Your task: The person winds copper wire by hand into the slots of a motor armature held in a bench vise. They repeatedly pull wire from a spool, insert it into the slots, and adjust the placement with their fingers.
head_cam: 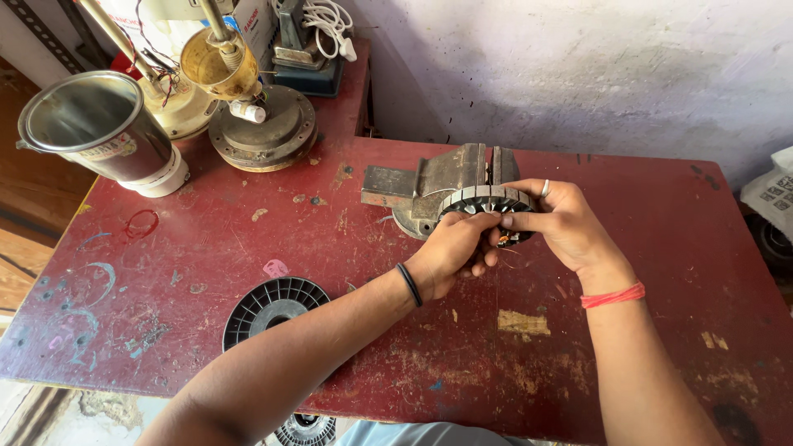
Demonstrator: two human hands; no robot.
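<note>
Both hands met above the middle of a worn red workbench [578, 355], sharing one object: a round, slotted metal stator core [486, 201] with radial teeth along its rim and a glimpse of copper-coloured winding at its lower edge. The left hand [450, 252], with a black band at the wrist, was closed on the core from below and from the near side, its fingers curled under the ring. The right hand [562, 223], wearing a ring on one finger and a red thread at the wrist, gripped the core's right side, thumb and fingers pinched across the rim. The core was held off the bench top, just in front of a small grey bench vise [438, 183] mounted near the rear edge. A black ribbed plastic spool [264, 307] lay flat on the bench, near the left forearm. At the rear left stood a steel cylindrical container [99, 132], a round metal motor housing [264, 132] and a brass-coloured cup [216, 66]. A whitewashed wall [578, 66] rose behind the bench.
</note>
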